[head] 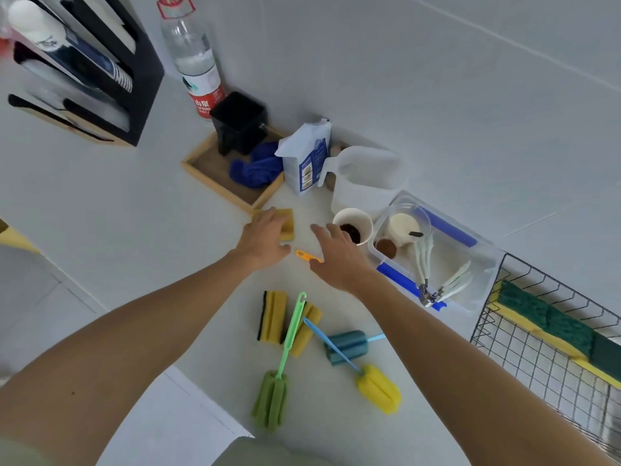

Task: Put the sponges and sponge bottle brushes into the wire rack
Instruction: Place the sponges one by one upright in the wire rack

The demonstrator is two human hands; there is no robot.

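My left hand (pixel 265 238) lies over a yellow sponge (pixel 288 225) beside the wooden tray, fingers and thumb closed around it. My right hand (pixel 339 255) hovers open, fingers spread, over an orange brush handle (pixel 303 254). Nearer to me on the counter lie two yellow sponges with black backing (pixel 273 317) (pixel 308 332). With them are a green bottle brush (pixel 272 396), a blue sponge brush (pixel 347 344) and a yellow-headed brush with a blue handle (pixel 379 388). The black wire rack (pixel 524 361) stands at the right and holds several green-and-yellow sponges (pixel 544 319).
A paper cup (pixel 356 218) with dark grounds stands just past my right fingers. Right of it a clear plastic bin (pixel 484 287) holds cups and measuring spoons. Behind are a wooden tray (pixel 201 174) with a black pot and blue cloth, a white bag (pixel 305 156), a jug and a water bottle (pixel 198 72).
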